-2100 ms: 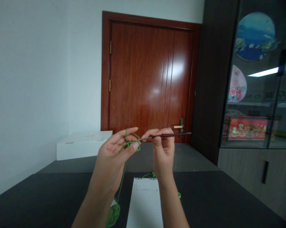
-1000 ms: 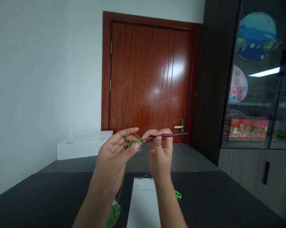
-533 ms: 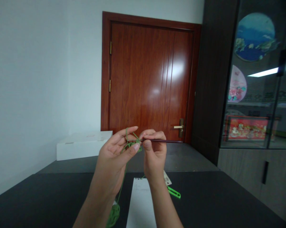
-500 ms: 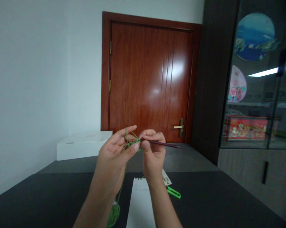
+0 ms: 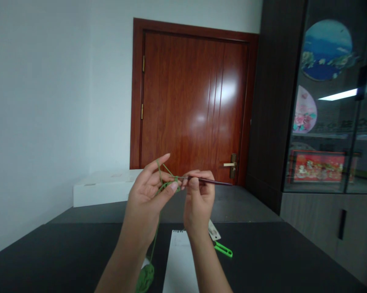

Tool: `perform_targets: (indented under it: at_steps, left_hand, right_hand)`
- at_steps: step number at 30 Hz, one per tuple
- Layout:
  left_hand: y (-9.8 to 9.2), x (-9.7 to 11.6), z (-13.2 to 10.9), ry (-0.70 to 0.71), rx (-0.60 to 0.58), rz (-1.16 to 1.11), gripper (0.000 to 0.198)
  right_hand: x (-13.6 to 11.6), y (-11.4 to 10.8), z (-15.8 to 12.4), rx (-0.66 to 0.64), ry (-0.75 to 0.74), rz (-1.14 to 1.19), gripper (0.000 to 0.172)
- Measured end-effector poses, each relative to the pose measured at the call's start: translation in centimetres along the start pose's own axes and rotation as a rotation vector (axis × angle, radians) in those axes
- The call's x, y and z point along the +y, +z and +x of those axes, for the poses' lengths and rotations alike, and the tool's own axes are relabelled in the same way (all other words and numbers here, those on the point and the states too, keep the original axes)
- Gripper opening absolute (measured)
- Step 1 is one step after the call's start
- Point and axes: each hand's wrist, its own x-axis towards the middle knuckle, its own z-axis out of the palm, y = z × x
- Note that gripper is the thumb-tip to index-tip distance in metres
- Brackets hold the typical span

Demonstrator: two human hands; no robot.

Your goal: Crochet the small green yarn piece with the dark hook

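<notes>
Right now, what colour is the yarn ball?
Green yarn ball, clearest in the head view.

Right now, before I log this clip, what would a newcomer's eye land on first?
The raised hands at the centre come first: the left hand pinches green yarn, and the right hand holds a dark crochet hook with its tip at the yarn. Behind them stands a glossy red-brown door, and a yarn ball sits at the bottom edge on the dark table.

Dim indoor lt | glare on door (image 5: 198,101) & cabinet glass (image 5: 324,122) | edges warped
</notes>
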Motion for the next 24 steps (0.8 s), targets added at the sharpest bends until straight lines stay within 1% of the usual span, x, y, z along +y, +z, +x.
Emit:
perform_targets:
  at_steps: [2, 4, 7, 10, 16, 24]
  left_hand:
    - [-0.2, 0.3, 0.1, -0.063, -0.016, -0.059, 0.058]
    - [-0.5, 0.5, 0.2, -0.122, -0.033, -0.096, 0.056]
    - [-1.0, 0.6, 0.4, -0.207, -0.061, -0.159, 0.053]
    - [-1.4, 0.5, 0.5, -0.253, -0.076, -0.212, 0.050]
    - [-1.5, 0.4, 0.7, -0.261, -0.091, -0.236, 0.045]
    - [-1.0, 1.0, 0.2, -0.239, -0.069, -0.181, 0.045]
  right_hand:
    - [-0.4, -0.1, 0.2, 0.022, 0.042, 0.030, 0.008]
    - [-0.7, -0.4, 0.4, 0.029, 0.056, 0.005, 0.010]
    - [-1.0, -0.8, 0.5, 0.012, 0.096, 0.022, 0.013]
    - [-1.1, -0.8, 0.5, -0.003, 0.174, 0.093, 0.017]
    - [-1.3, -0.5, 0.5, -0.007, 0.295, 0.206, 0.020]
    - [-1.5, -0.5, 0.5, -0.023, 0.325, 0.213, 0.020]
